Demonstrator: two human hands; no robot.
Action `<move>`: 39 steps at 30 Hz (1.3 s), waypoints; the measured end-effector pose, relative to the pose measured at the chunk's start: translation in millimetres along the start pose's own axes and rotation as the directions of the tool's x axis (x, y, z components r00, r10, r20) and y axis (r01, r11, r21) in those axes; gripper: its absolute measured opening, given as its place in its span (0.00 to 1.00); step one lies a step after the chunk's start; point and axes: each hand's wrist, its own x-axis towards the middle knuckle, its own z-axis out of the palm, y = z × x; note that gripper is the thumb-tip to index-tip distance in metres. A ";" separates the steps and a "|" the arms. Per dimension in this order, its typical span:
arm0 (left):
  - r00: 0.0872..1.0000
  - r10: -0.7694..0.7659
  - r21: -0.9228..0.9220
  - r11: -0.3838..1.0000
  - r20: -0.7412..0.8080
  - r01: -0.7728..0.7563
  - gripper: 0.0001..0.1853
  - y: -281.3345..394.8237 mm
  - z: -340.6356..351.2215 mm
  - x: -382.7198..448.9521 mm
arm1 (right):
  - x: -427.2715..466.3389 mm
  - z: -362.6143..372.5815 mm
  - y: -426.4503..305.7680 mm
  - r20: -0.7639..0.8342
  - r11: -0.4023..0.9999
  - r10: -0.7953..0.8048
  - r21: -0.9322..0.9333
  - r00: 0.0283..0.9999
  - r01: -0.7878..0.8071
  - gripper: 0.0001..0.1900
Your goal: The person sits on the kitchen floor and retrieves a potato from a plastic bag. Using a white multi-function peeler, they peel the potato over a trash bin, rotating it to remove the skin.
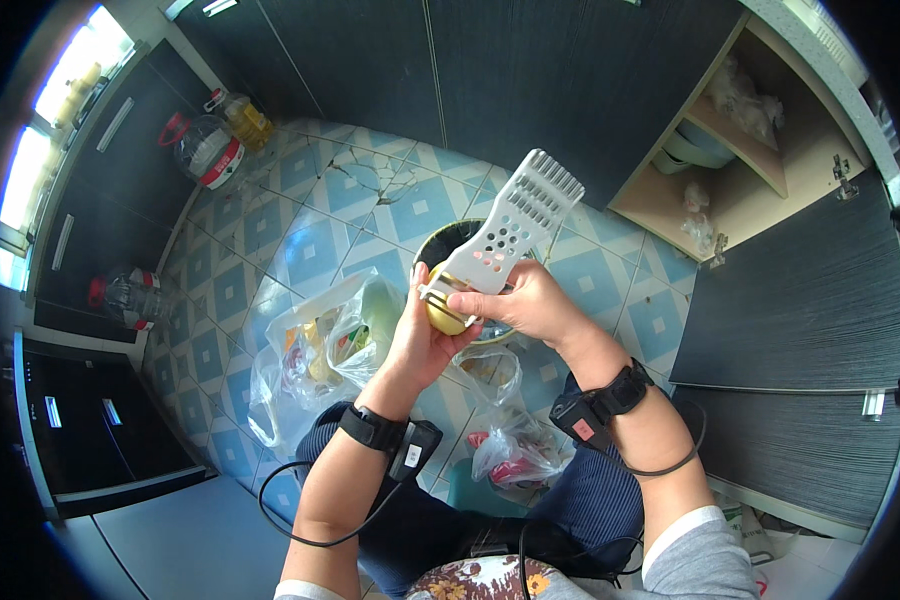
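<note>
My left hand is wrapped around a yellowish peeled potato or similar round vegetable. My right hand grips a white plastic grater with a peeler end; its slotted blade end lies over the vegetable, and its toothed end points up and away to the right. Both hands are above a round bin with a dark liner, whose inside is mostly hidden by the hands and the grater. A cabled black device is strapped to each wrist.
Clear plastic bags of goods lie on the tiled floor at left, and another bag lies between the knees. Large plastic bottles stand by the left cabinets. At right, a cabinet stands open with its door swung out.
</note>
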 end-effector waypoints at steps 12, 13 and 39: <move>0.997 0.057 0.033 0.998 -0.061 -0.055 0.25 4.0 2.5 -7.6 | 7.7 -5.4 3.5 0.040 0.984 -0.002 0.179 0.999 -0.005 0.16; 0.995 0.061 0.038 0.998 -0.079 -0.058 0.25 4.9 2.2 -8.5 | 7.9 -6.5 3.1 0.014 0.981 0.017 0.195 1.000 -0.020 0.16; 0.884 0.146 0.148 0.961 0.444 -0.233 0.38 14.0 -17.8 -13.8 | 7.9 -29.1 0.1 0.134 0.864 0.177 0.453 0.975 -0.219 0.12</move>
